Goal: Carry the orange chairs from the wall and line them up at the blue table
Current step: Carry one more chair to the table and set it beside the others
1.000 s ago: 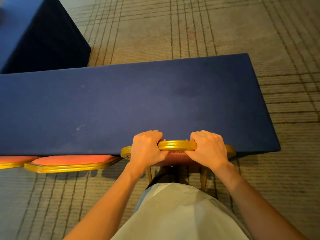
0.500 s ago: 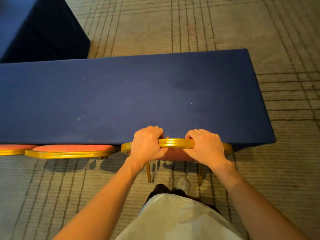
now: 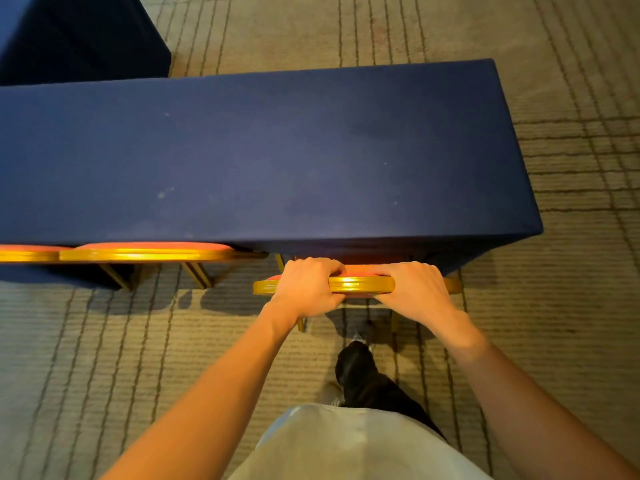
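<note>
An orange chair [image 3: 360, 284] with a gold frame stands at the near edge of the blue table [image 3: 263, 157], toward its right end. My left hand [image 3: 306, 284] grips the top rail of its backrest on the left, and my right hand [image 3: 414, 289] grips the same rail on the right. The seat is hidden under the tablecloth and behind my hands. Two more orange chairs [image 3: 149, 251] [image 3: 24, 252] stand in a row to the left, tucked against the table.
A second blue-draped table [image 3: 79, 36] stands at the far left. Striped beige carpet [image 3: 571, 323] lies all round. My own leg and shoe [image 3: 360, 358] are just behind the chair.
The chair back now sits a little out from the table edge, with its legs showing. My view has pulled back and my foot has stepped forward. Both hands keep their grip.
</note>
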A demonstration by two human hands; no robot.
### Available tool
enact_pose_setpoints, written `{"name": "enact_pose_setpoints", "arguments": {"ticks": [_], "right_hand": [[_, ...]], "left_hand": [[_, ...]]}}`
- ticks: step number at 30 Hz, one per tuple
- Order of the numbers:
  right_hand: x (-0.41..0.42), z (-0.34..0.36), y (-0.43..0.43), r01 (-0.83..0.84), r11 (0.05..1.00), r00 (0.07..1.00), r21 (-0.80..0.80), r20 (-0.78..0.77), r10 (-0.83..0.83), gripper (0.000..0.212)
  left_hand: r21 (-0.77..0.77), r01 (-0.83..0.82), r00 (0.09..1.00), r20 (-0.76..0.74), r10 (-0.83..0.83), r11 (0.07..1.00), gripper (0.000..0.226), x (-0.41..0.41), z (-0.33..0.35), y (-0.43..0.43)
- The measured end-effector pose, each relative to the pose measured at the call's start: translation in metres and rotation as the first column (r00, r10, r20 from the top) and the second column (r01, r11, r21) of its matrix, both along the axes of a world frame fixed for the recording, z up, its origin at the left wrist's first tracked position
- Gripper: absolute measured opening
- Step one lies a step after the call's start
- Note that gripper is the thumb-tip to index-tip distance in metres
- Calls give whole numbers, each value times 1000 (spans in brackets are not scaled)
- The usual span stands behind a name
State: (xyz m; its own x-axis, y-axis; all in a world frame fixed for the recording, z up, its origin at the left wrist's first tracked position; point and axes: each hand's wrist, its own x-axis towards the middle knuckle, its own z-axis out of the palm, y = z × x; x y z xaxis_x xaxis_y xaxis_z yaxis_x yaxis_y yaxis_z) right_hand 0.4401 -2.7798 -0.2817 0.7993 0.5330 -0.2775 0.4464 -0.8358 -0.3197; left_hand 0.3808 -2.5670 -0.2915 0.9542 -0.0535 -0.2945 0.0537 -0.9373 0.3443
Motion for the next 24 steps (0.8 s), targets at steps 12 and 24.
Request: {"name": "enact_pose_setpoints", "arguments": {"ticks": [12, 24], "right_hand": [[-79, -33, -23, -22, 1000, 1000, -7, -2, 22, 40], [-120, -55, -35, -23, 1000, 999, 17, 40, 22, 55]], "left_hand": [[-12, -69, 988, -137, 67, 998, 39, -78, -19, -31], [25, -120, 972, -201, 122, 992, 60, -116, -38, -49]]}}
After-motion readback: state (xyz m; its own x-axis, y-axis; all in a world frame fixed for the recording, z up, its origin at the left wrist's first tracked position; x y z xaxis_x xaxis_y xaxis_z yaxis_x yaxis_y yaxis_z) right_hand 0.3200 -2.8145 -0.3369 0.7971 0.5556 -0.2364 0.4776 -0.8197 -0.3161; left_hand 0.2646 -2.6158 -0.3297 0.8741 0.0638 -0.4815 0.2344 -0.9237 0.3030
